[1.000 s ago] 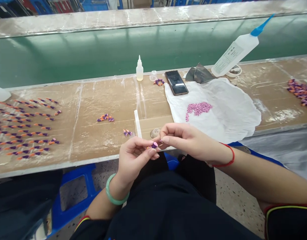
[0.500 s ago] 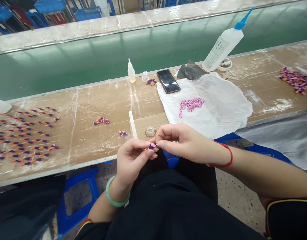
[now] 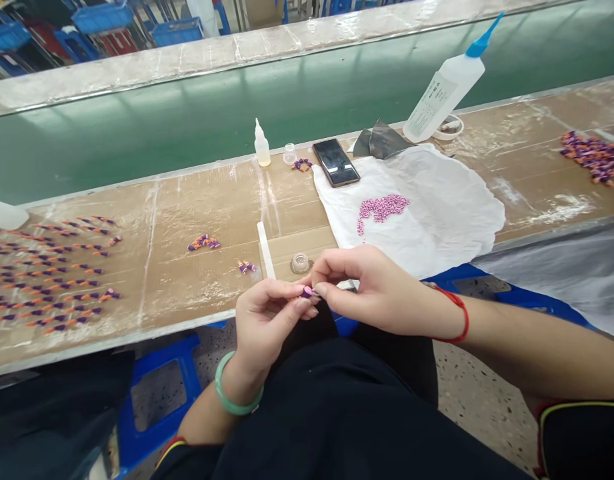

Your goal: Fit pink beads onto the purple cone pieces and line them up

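Between the thumb and fingers of my left hand (image 3: 267, 313) is a small purple and pink figurine piece (image 3: 307, 292). My right hand (image 3: 369, 287) is pinched at the right end of that piece, its fingertips touching it; whether they hold a separate tiny part is too small to make out. Just beyond my hands, a small clear round pot (image 3: 301, 263) and a white flat strip (image 3: 265, 250) lie on a piece of cardboard (image 3: 314, 243). Left of the strip sits a little group of purple and orange pieces (image 3: 245, 267). Tiny pink pieces (image 3: 384, 208) are spread on a white cloth (image 3: 437, 220).
Rows of purple-orange pieces (image 3: 61, 273) cover the left of the table, with a small cluster (image 3: 204, 242) nearer and a pile (image 3: 594, 157) far right. A dropper bottle (image 3: 261, 145), a phone (image 3: 335, 162) and a tilted large bottle (image 3: 444, 93) stand or lie along the back.
My hands stay together at the same spot, with only a slight shift of the right fingertips against the piece. The whole view has moved a little.
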`<state>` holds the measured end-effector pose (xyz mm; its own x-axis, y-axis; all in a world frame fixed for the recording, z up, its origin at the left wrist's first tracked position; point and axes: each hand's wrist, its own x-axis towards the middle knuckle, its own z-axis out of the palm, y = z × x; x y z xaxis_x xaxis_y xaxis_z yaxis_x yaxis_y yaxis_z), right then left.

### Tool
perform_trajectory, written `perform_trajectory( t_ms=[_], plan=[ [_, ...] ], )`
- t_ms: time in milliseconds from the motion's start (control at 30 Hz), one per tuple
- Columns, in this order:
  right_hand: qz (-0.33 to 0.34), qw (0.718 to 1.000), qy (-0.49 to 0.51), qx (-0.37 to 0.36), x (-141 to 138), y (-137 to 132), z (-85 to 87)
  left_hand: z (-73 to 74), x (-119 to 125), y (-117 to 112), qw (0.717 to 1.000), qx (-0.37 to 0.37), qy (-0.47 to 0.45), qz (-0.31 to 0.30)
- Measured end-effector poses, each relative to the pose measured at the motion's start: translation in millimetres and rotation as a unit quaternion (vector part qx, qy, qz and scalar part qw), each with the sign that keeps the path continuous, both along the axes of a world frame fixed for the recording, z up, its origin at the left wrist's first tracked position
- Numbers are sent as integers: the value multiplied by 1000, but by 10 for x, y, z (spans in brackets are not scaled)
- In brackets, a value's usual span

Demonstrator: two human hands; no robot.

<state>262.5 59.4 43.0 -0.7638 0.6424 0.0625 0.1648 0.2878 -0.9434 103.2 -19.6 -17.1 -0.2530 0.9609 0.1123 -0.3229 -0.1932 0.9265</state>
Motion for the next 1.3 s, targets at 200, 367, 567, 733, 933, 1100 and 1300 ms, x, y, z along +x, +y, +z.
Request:
perform_trajectory(
  t_ms=[200, 367, 567, 733, 933, 1100, 1300],
  plan=[
    [-29, 998, 20, 44, 1, -35, -24, 8, 21, 18, 1000, 2, -12, 2],
    [-24, 995, 25, 93, 24, -39, -28, 29, 21, 27, 1000, 7, 4, 1],
    [-34, 989, 24, 140, 31, -56, -58, 38, 30, 38, 1000, -4, 22, 18],
    [-35, 980, 25, 196, 44, -72, -79, 63, 11, 55, 1000, 19, 19, -2],
    [-47, 974, 14, 222, 45, -79, -108, 69, 20, 71, 999, 20, 24, -6],
    [-54, 965, -9, 258, 53, -69, -160, 35, -3, 71, 995, 48, 83, 11],
    [-74, 934, 41, 347, 155, -55, -147, 0, -72, 85, 944, 152, 281, 86]
  ],
)
